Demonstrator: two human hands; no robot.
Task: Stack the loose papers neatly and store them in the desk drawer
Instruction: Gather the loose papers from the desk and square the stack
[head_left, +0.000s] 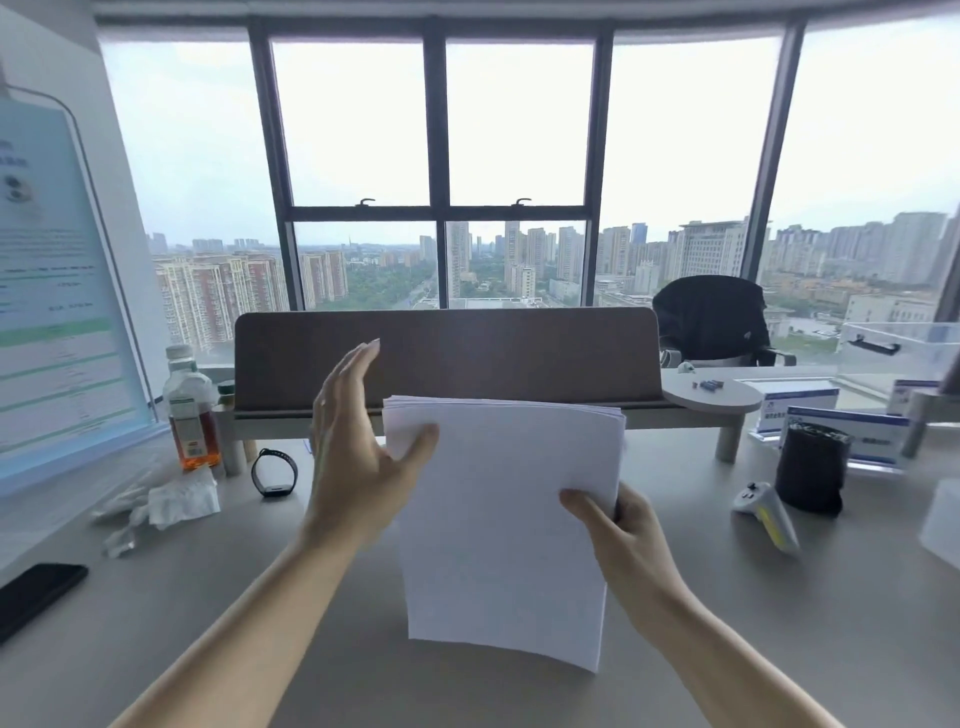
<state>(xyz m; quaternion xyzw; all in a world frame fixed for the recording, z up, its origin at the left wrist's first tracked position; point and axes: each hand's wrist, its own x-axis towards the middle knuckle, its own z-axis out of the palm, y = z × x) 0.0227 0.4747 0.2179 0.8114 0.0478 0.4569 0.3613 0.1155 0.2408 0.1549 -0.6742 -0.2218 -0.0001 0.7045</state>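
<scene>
A stack of white papers (504, 514) is held upright above the grey desk (218, 597), roughly in the middle of the view. My right hand (623, 540) grips the stack's right edge, thumb on the front sheet. My left hand (358, 457) is open beside the stack's left edge, fingers spread and raised, its thumb touching the top left corner. The top edges of the sheets are slightly uneven. No drawer is visible.
A brown monitor riser (447, 358) stands behind the papers. On the left are a drink bottle (188, 410), a wristband (274, 472), crumpled tissues (166, 501) and a phone (36, 592). A black cup (811, 467) and a controller (769, 514) sit on the right.
</scene>
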